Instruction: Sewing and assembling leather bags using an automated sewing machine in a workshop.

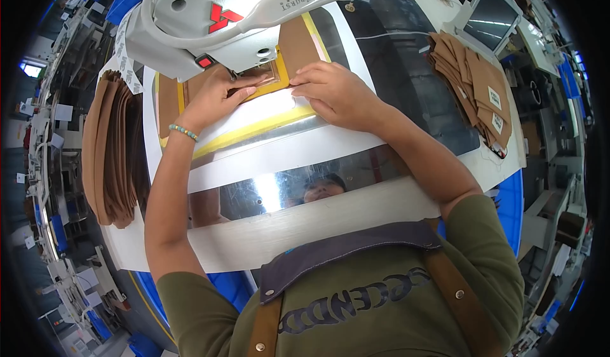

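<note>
Worktop [330,214] is glossy, mirror-like metal; the brown pieces [473,84] look like matt leather, and the sewing machine [210,20] is smooth painted metal.

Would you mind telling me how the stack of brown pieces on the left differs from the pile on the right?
The left stack is neat, with long curved pieces lying edge to edge; the right pile is fanned out loosely, its pieces overlapping at angles. The right pile's pieces carry small white labels, while none show on the left stack. The left stack lies close to the left hand; the right pile lies farther from the right hand. Both are flat brown pieces on the white worktable.
</note>
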Demonstrator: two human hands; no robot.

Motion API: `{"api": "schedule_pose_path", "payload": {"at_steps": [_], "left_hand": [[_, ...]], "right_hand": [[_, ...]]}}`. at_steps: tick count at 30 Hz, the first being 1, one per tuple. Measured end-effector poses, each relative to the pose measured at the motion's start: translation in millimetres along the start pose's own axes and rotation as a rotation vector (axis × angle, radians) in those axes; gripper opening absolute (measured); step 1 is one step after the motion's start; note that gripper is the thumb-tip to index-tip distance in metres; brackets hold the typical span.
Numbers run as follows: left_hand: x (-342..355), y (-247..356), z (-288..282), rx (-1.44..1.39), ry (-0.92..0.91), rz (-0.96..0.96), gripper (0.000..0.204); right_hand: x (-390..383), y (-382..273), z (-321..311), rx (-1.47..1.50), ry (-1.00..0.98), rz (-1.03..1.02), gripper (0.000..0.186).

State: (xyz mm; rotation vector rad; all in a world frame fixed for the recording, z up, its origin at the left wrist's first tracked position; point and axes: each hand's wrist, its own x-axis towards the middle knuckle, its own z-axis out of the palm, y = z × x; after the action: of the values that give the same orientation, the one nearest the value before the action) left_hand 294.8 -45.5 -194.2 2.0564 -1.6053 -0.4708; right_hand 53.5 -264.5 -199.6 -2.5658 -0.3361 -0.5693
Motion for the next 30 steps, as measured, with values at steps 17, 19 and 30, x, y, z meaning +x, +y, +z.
{"api": "schedule_pose_path", "payload": {"at_steps": [17,19,30], "left_hand": [[-88,-50,-29,0.291,0.476,-0.273,0.039],[-120,-82,-36,0.505,0.498,-0.379,0.043],[-134,-99,-29,0.707,0.331,-0.543,0.057]], "right_hand": [[-7,10,-1,0.009,0.014,0.028,0.025],[-3,8,3,-0.022,0.091,-0.013,0.019],[5,-10,3,0.007,0.087,0.02,0.023]]}}
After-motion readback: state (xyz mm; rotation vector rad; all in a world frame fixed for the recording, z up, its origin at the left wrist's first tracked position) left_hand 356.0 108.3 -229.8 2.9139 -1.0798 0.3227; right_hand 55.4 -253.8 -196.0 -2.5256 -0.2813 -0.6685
